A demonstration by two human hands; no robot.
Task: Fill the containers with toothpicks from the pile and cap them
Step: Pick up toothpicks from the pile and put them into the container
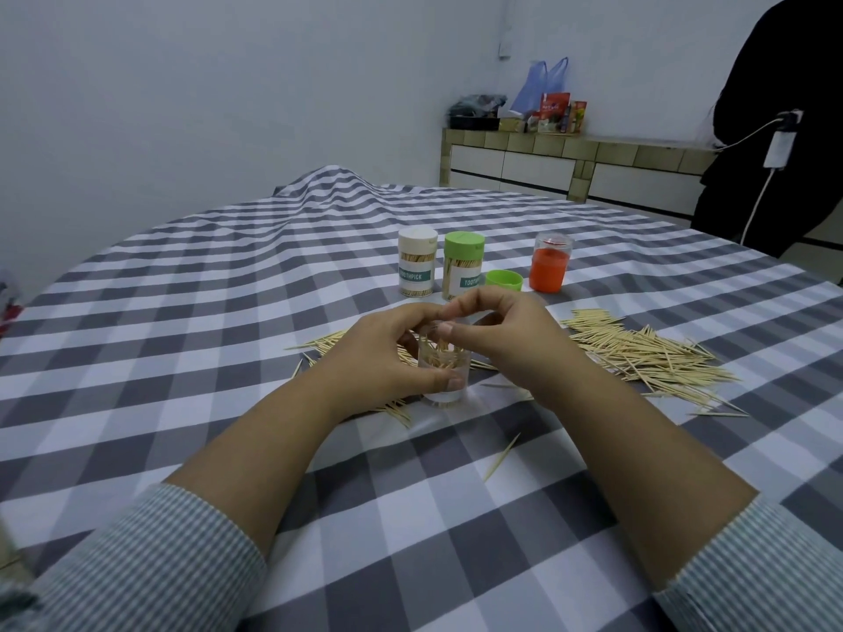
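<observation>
left hand (383, 353) gripping, right hand (506, 330) fingers curled, pinching.

Clear container (441, 380), uncapped, stood upright, partly filled with toothpicks.
Loose pile (647, 353) lay right; green cap (503, 280) behind.

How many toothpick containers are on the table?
4: a white-capped container and green-capped container standing at the back, an orange container to their right, and a clear container held in the left hand.
</observation>
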